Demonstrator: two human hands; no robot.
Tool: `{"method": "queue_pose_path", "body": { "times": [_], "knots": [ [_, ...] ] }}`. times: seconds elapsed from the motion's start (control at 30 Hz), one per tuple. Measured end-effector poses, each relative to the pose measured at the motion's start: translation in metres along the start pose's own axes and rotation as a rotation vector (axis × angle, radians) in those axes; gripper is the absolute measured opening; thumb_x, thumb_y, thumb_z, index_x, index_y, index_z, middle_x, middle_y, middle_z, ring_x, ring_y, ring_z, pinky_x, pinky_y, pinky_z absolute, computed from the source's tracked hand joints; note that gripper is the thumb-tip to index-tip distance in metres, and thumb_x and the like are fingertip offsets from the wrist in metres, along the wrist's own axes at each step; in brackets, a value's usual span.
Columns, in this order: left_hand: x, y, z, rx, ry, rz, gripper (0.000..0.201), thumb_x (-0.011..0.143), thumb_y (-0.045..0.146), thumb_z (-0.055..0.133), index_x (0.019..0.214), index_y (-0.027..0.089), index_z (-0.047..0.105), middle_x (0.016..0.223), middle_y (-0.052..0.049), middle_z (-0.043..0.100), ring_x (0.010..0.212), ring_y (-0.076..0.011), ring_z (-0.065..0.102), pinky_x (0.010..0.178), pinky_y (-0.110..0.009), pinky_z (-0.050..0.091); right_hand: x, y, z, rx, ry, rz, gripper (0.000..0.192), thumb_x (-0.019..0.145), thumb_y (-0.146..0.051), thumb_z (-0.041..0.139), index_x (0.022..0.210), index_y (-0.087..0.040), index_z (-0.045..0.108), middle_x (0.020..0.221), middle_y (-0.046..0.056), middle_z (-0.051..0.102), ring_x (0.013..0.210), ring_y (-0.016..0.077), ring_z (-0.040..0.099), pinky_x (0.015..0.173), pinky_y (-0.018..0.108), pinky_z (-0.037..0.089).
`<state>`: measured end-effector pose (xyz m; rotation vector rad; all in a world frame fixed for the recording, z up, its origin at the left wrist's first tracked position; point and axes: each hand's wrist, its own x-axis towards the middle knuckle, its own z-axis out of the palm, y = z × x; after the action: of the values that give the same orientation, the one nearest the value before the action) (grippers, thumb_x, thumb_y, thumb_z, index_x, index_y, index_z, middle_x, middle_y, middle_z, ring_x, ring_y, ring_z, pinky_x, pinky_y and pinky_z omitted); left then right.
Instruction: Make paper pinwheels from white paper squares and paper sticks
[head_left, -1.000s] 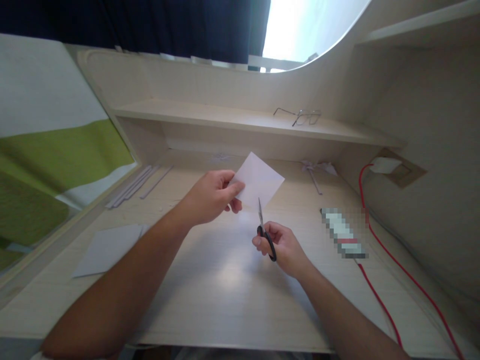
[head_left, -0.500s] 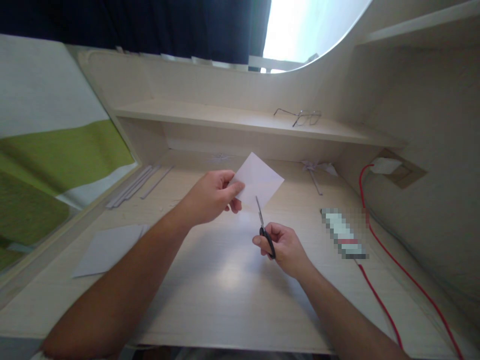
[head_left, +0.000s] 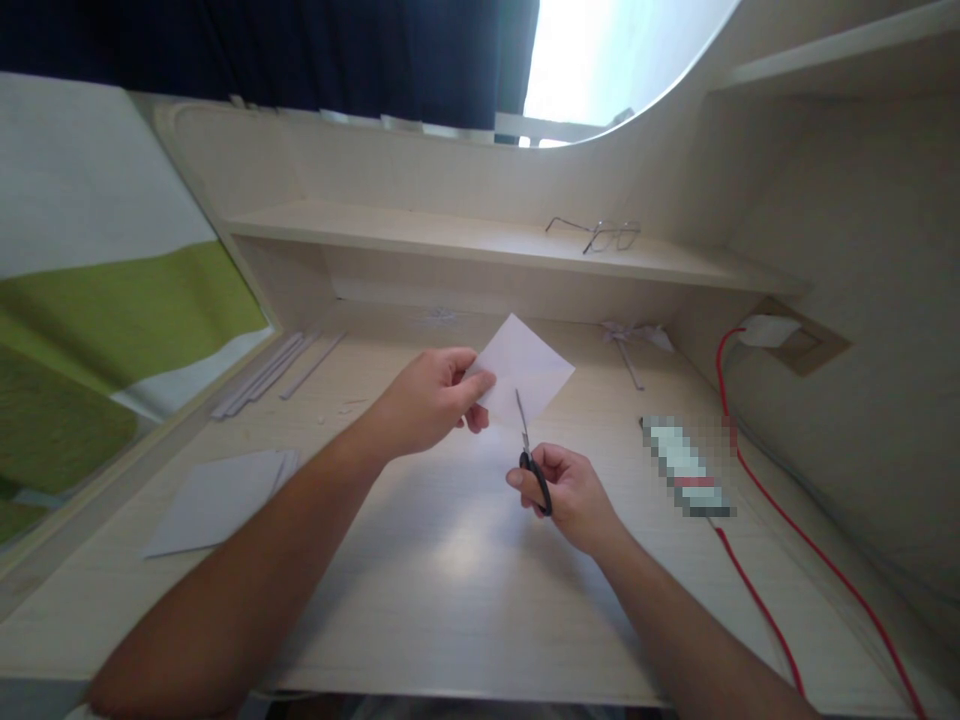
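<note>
Paper (head_left: 529, 362), pinched by the left hand (head_left: 439, 398), looked largely uncut. The right hand (head_left: 568, 492) gripped scissors (head_left: 526, 445) across its near edge.

1. Directions run from the held paper (head_left: 536, 360), centre of the dial, above the desk (head_left: 420, 610).
2. Left hand (head_left: 439, 400) at 8 o'clock, gripping its edge.
3. Scissors (head_left: 526, 445) at 6, inside the right hand (head_left: 566, 495) at 5.
4. Paper stack (head_left: 214, 500) on the desk at 8; paper strips (head_left: 259, 380) behind it at 9.
5. Device (head_left: 688, 467) on the desk at 4; charger (head_left: 769, 330) on the side wall at 3.
6. Shelf (head_left: 420, 230) at 12; eyeglasses (head_left: 602, 232) on it at 1.
</note>
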<state>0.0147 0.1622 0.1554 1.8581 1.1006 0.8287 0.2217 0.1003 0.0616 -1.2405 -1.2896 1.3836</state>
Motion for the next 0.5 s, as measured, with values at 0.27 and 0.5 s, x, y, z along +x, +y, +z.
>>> {"method": "queue_pose_path", "body": {
  "times": [0.27, 0.5],
  "knots": [
    [0.0002, -0.0009, 0.0006, -0.011, 0.004, 0.01, 0.028, 0.096, 0.039, 0.056, 0.085, 0.016, 0.066, 0.066, -0.004, 0.072, 0.059, -0.0157, 0.068, 0.052, -0.023, 0.048, 0.0016, 0.0014, -0.0006, -0.011, 0.028, -0.006, 0.041, 0.068, -0.048, 0.087, 0.062, -0.021, 0.057, 0.05, -0.002, 0.06, 0.044, 0.0093, 0.042, 0.046, 0.025, 0.029],
    [-0.0007, -0.0004, 0.001, -0.015, 0.004, 0.004, 0.027, 0.096, 0.038, 0.056, 0.085, 0.016, 0.065, 0.066, -0.004, 0.072, 0.058, -0.0155, 0.068, 0.053, -0.024, 0.048, 0.0012, 0.0029, -0.0024, -0.01, 0.026, -0.013, 0.043, 0.068, -0.05, 0.087, 0.063, -0.021, 0.057, 0.05, -0.002, 0.061, 0.043, 0.0092, 0.042, 0.045, 0.025, 0.029]
  ]
}}
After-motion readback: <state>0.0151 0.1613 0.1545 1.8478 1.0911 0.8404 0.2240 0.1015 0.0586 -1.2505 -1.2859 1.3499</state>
